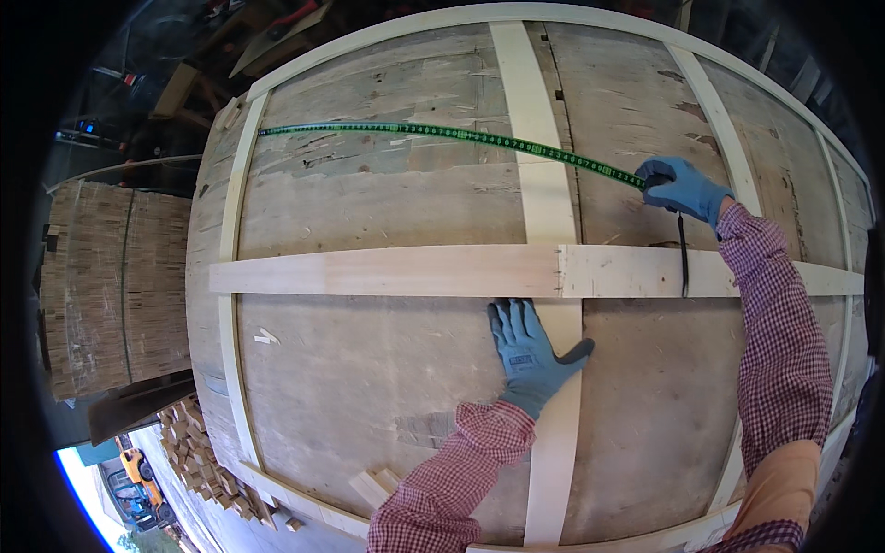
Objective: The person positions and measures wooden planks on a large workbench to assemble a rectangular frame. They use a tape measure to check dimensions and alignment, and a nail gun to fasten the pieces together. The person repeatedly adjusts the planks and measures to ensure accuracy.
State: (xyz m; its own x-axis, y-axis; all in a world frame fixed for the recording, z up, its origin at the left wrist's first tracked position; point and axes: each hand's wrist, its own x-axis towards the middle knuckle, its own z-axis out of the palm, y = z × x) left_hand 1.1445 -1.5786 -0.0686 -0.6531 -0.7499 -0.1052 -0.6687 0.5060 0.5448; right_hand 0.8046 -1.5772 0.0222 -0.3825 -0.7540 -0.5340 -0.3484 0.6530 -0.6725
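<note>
My right hand (684, 187), in a blue glove, is closed around the case of a tape measure, which the fingers mostly hide. Its green blade (502, 141) stretches left in a slight bow, reaching the pale left slat (241, 184). A black strap (684, 258) hangs below that hand across the long crosswise board (415, 272). My left hand (530, 355), also gloved, lies flat with fingers spread just below this board. Its fingers rest on the plywood (369, 369), and its thumb side covers the middle slat (553, 461).
Wood chips (265, 337) and short offcuts (376, 487) lie on the plywood panel. To the left stands a strapped stack of timber (120, 286). Below it are a heap of wood blocks (195, 452) and a yellow vehicle (138, 464). More slats (719, 120) cross the panel's right side.
</note>
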